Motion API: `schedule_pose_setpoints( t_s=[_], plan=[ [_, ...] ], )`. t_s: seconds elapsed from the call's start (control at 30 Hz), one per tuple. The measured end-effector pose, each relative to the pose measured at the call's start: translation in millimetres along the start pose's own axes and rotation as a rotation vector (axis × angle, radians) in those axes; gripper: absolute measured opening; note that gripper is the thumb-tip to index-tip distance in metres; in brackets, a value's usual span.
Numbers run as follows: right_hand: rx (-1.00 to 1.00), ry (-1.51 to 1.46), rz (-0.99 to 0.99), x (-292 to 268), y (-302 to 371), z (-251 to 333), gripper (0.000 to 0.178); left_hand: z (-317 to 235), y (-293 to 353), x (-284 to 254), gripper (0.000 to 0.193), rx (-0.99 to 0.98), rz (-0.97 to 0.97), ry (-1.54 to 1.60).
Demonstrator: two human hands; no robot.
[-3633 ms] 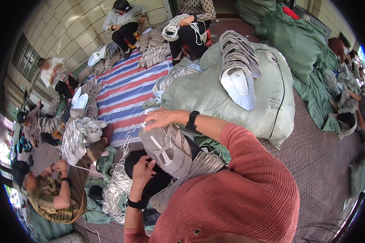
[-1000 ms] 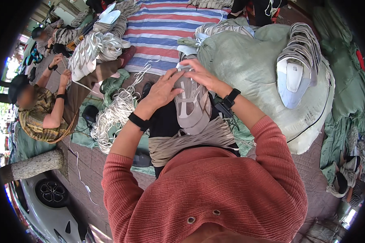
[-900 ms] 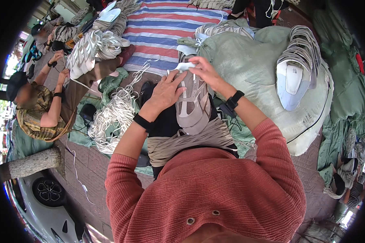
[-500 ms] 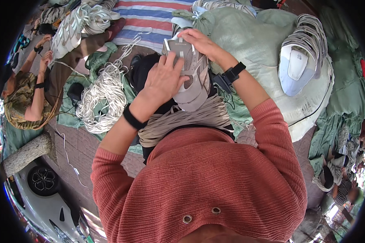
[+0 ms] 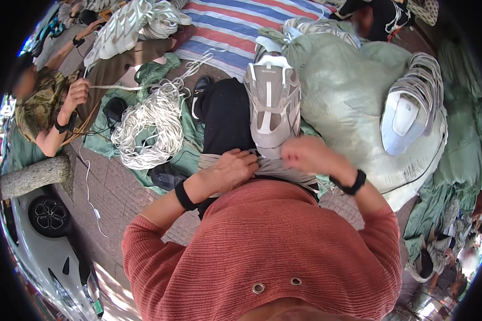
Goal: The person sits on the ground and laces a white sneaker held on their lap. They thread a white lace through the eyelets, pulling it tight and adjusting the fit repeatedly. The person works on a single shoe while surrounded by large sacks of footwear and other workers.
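Note:
A grey-beige shoe upper with pale stripes and cut-outs lies lengthwise over my lap, its toe toward me. Across my lap, under the toe, runs a bundle of grey-beige shoelaces. My left hand lies on this bundle, its bent fingers closed on the laces. Close to the toe, on the other side, is my right hand; motion smears its fingers, and whether they hold a lace cannot be made out.
A heap of white cord lies on green cloth to the left. To the right, a bulging pale green sack bears a stack of white-and-blue shoe uppers. At far left, another person's hand pulls a cord, near a stone post and a car.
Both my hands have left the shoe upper and come back toward my waist, the left one onto the laces. The view has shifted, and the other person's hands have moved apart.

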State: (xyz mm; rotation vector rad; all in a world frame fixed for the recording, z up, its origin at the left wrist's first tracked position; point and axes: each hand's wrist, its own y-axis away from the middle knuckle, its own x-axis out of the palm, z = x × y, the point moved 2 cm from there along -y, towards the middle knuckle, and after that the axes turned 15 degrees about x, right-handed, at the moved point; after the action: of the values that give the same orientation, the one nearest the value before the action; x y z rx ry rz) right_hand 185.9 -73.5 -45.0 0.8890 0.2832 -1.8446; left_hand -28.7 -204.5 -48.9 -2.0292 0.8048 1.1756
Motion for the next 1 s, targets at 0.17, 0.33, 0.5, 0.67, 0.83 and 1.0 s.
schedule_pose_setpoints(
  t_s=[0.17, 0.33, 0.5, 0.67, 0.83, 1.0],
  plan=[
    [-0.069, 0.158, 0.155, -3, 29, 12, 0.013, -2, -10, -24, 0.014, 0.061, 0.061, -0.06],
    [-0.201, 0.032, -0.174, -30, 6, 40, 0.021, -5, -35, -69, 0.018, -0.254, -0.432, 0.462],
    [0.172, -1.053, 0.239, -58, -1, 66, 0.018, 26, -36, -106, 0.02, -0.55, -0.825, 1.214],
    [0.086, -1.505, 0.097, -110, 30, 11, 0.021, 69, 61, -155, 0.025, -0.464, -1.015, 1.248],
    [-0.05, -1.445, -0.439, -201, 103, -65, 0.022, 105, 181, -171, 0.026, -0.548, -0.969, 1.159],
    [0.207, -1.248, -0.976, -263, 179, -125, 0.018, 97, 231, -187, 0.02, -0.599, -0.984, 1.031]
  ],
)
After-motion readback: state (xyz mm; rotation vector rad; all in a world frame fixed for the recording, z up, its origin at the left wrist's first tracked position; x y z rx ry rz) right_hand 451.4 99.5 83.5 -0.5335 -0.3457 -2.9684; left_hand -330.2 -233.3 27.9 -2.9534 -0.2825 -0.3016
